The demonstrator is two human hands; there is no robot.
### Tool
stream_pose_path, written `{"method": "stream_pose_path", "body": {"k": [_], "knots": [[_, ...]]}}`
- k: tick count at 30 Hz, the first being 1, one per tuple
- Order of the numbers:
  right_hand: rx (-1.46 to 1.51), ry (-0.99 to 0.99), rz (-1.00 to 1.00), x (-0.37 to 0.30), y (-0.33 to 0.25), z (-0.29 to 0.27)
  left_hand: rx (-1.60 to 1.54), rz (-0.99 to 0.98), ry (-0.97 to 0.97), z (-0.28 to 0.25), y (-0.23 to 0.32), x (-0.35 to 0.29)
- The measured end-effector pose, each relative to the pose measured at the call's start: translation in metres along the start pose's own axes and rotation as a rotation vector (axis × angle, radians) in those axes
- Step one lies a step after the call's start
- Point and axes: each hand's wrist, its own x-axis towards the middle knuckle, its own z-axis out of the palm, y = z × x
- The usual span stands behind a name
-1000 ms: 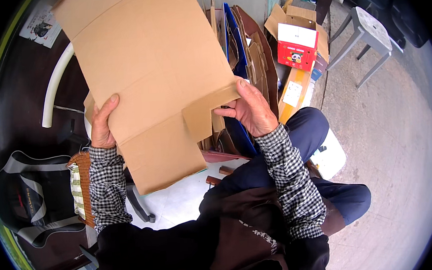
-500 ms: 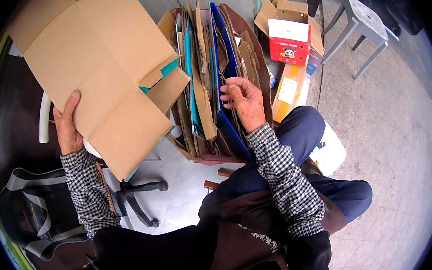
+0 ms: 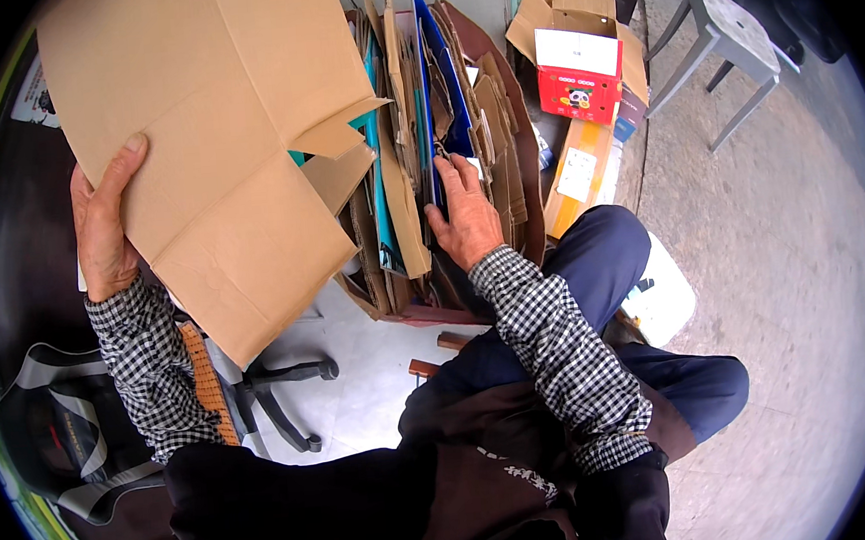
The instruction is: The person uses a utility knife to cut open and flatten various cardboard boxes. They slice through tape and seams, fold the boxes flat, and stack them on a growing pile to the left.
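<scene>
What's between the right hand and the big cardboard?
In this view, a teal sheet and a narrow brown strip stand upright between the right hand and the big cardboard; whether they're tall enough to block it, I can't tell.

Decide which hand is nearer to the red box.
Right: the right hand is lower and left of the red box; the left hand is farther left, holding a cardboard sheet.

The head-worn fisheye camera looks down from close above.

The cardboard [image 3: 191, 116] is tan, sleeves [image 3: 568, 346] black-and-white checked, trousers [image 3: 607, 258] navy.
</scene>
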Motion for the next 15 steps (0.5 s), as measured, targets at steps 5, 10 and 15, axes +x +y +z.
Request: {"method": "stream_pose_path", "body": {"k": [5,10,15], "knots": [[-0.044,-0.1,-0.005,-0.003,0.017,-0.003,0.005,0.017,-0.015,0.014,0.007,0.016],[-0.185,-0.174,-0.004,0.0,0.007,0.002,0.119,0.031,-0.004,0.014,0.021,0.026],[-0.174,-0.068,-0.049,0.001,0.01,0.01,0.188,0.048,0.005,0.017,0.031,0.025]]}}
